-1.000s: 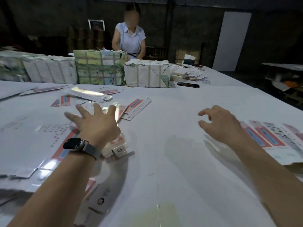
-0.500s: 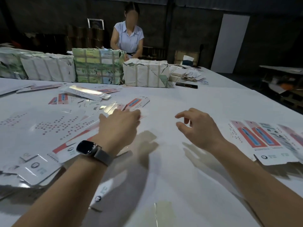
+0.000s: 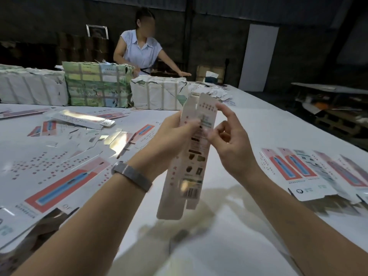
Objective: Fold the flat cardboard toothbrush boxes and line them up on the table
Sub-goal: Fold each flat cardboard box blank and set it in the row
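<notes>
The left hand [image 3: 171, 134] gripped 1 flat toothbrush box [image 3: 191, 156], thumb curled over its printed face, and held it upright above the white table [image 3: 229, 226], clear of the surface. The right hand [image 3: 231, 144] pinched the box's right edge with thumb and bent fingers, its index finger raised beside the top flap. A grey watch band [image 3: 132, 175] circled the left wrist. Loose flat boxes [image 3: 65, 172] lay scattered on the table to the left, and a row of overlapping flat boxes [image 3: 310, 170] lay to the right. Strapped bundles [image 3: 97, 84] stood along the far edge, where another person in a pale shirt [image 3: 141, 50] leaned over 1 of them.
</notes>
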`<state>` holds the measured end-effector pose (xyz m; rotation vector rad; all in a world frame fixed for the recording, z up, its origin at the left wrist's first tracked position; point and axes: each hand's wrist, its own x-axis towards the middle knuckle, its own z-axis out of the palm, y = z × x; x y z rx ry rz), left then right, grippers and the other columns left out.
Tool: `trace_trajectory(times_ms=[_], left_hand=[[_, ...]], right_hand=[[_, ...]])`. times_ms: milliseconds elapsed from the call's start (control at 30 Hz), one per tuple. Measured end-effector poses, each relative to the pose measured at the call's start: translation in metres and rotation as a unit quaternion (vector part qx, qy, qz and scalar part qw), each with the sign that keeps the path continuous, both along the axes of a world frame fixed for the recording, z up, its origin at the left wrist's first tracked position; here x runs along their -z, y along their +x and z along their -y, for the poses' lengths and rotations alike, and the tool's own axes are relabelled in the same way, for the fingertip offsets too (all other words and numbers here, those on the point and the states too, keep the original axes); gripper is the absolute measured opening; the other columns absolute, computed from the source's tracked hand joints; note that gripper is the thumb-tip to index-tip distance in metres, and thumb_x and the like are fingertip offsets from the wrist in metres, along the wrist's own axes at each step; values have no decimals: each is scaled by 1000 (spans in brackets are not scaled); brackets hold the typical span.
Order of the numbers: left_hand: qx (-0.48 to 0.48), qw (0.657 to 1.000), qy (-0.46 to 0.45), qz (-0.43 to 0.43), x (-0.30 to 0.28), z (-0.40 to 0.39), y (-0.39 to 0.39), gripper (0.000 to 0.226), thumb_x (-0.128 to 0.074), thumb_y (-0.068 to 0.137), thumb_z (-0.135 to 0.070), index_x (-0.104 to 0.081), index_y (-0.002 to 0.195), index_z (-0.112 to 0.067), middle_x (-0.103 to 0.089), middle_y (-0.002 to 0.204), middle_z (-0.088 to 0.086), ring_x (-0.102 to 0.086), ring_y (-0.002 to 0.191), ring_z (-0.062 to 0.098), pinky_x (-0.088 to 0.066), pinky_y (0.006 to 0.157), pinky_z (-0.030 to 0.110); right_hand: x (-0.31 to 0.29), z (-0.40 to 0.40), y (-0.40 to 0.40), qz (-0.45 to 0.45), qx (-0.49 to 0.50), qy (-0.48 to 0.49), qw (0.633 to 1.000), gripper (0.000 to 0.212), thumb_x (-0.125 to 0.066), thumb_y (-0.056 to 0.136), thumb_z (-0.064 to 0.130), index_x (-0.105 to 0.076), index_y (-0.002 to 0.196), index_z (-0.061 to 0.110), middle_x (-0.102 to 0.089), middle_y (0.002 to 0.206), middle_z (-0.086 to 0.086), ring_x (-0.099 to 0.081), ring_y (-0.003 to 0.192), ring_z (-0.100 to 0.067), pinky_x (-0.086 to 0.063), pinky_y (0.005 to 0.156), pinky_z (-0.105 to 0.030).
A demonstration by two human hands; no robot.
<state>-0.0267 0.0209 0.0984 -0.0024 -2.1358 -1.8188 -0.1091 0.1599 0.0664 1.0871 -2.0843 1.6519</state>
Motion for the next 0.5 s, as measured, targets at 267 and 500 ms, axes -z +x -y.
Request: trace_trajectory(times_ms=[267, 500], left_hand=[[267, 932, 231, 83, 22, 16, 1, 54, -44, 90, -61, -68, 125, -28, -72, 118, 11, -69, 108, 38, -59, 80, 49], [145, 986, 67, 46, 28, 1, -9, 60, -39, 85, -75, -59, 127, -37, -56, 114, -2, -54, 92, 16, -45, 77, 33]], right_hand=[[-1, -3, 0, -8, 0, 48, 999, 56, -61, 97, 15, -46, 145, 39, -48, 74, -8, -64, 76, -31, -62, 58, -36], [-12, -1, 6, 86, -47, -25, 995, 39, -43, 92, 55, -48, 131, 49, -65, 82, 16, -60, 67, -10, -42, 50, -20]])
